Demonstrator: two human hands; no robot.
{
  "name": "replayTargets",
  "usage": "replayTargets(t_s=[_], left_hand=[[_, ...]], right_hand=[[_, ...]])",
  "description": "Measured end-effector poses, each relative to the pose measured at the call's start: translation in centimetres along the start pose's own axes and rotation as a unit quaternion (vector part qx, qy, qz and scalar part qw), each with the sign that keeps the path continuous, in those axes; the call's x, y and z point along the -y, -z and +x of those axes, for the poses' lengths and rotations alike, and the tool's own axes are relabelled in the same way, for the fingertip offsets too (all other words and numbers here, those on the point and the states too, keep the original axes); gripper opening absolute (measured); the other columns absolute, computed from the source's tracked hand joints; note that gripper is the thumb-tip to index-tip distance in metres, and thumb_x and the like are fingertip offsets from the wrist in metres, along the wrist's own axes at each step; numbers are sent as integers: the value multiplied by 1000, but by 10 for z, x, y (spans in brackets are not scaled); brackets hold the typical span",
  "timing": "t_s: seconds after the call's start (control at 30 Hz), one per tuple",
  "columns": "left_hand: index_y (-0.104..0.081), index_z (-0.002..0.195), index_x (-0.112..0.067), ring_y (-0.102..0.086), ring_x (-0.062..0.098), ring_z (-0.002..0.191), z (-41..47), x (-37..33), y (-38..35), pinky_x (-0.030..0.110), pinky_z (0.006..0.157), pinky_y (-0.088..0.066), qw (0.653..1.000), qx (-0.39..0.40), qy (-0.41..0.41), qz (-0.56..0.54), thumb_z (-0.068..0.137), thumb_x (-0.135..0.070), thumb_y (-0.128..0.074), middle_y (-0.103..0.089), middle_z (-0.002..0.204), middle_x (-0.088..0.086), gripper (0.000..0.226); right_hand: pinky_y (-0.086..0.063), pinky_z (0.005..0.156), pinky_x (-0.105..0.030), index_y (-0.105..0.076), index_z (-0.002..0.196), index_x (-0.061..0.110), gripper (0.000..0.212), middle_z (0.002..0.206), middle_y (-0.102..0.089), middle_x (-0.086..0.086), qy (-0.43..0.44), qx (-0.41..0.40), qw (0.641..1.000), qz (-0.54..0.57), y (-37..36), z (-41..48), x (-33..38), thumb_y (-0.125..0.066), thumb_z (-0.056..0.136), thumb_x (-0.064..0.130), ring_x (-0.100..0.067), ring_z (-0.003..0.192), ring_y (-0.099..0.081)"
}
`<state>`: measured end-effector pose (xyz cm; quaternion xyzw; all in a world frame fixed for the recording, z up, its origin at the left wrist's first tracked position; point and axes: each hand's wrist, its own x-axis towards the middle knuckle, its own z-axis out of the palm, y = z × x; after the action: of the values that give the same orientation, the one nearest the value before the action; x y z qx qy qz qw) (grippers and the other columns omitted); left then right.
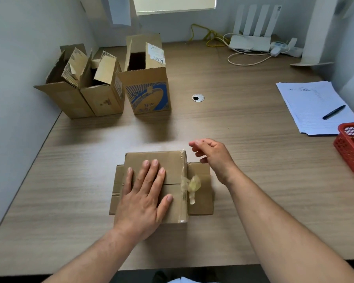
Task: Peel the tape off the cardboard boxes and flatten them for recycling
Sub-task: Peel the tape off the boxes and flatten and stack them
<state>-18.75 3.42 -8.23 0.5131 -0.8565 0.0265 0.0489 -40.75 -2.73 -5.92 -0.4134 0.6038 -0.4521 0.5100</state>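
Observation:
A flattened brown cardboard box point(172, 164) lies on the wooden table in front of me. My left hand point(145, 193) presses flat on its top with straight fingers. A crumpled strip of clear yellowish tape point(193, 185) clings to the box's right side, partly lifted off. My right hand point(211, 155) hovers just above the box's far right corner, fingers loosely curled, holding nothing. Three upright opened boxes stand at the far left: a plain one point(67, 99), a middle one point(106, 92) and one with a blue print point(149, 94).
A red plastic basket point(349, 150) holding wads of tape sits at the right edge. Sheets of paper point(311, 103) with a black pen point(334, 112) lie behind it. A white router point(250, 42) and cables are at the back. A cable hole point(197, 97) is mid-table.

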Motion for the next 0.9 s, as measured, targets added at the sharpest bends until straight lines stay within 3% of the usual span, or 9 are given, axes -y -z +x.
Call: replayTargets(t_s=[0.13,0.23,0.4,0.47,0.67,0.8,0.9], left_hand=[[-27,147,-9,-21,29,145,-22,-6,-8,56,114,-18,996,-87,-21,20,101,-51,-17,-23,157,10,63],[-27,148,-10,-21,31,145,-29,-7,-14,57,115,-18,991,-123,-26,41,101,-50,-23,-24,157,11,62],[-30,147,-10,-23,33,144,-37,-11,-19,60,113,-20,987,-148,-22,50,99,-49,-31,-26,155,13,62],[-30,146,-10,-23,33,144,-39,-12,-20,60,113,-21,987,-152,-19,51,99,-49,-33,-26,155,13,62],[-30,146,-10,-24,33,144,-36,-13,-18,61,111,-24,988,-148,-9,34,99,-49,-32,-27,155,13,61],[-29,147,-11,-25,32,144,-32,-12,-16,61,112,-23,989,-143,-4,23,100,-49,-31,-28,155,12,61],[-29,147,-10,-23,31,145,-28,-9,-13,61,111,-23,992,-126,-5,17,99,-55,-30,-27,156,12,66]], right_hand=[[-42,79,-23,-73,95,23,27,104,-71,7,0,146,989,-21,1,7,8,-47,97,27,-7,95,-59],[-44,79,-18,-76,88,23,28,104,-73,3,3,229,973,-10,0,9,10,-51,86,32,-10,99,-62],[-44,93,-27,-78,85,19,21,108,-71,-9,22,319,947,22,12,11,10,-59,77,21,-18,109,-61],[-43,99,-27,-78,85,20,18,108,-71,-10,32,341,939,16,16,11,11,-65,73,15,-19,112,-61],[-44,92,-24,-74,80,22,17,106,-70,-9,29,350,936,9,17,13,16,-65,72,9,-15,105,-63],[-43,93,-21,-75,93,24,25,106,-71,1,33,382,923,10,17,13,20,-61,78,10,-10,107,-61],[-44,93,-18,-77,92,25,27,105,-72,6,25,393,919,5,16,15,23,-61,77,8,-6,107,-61]])
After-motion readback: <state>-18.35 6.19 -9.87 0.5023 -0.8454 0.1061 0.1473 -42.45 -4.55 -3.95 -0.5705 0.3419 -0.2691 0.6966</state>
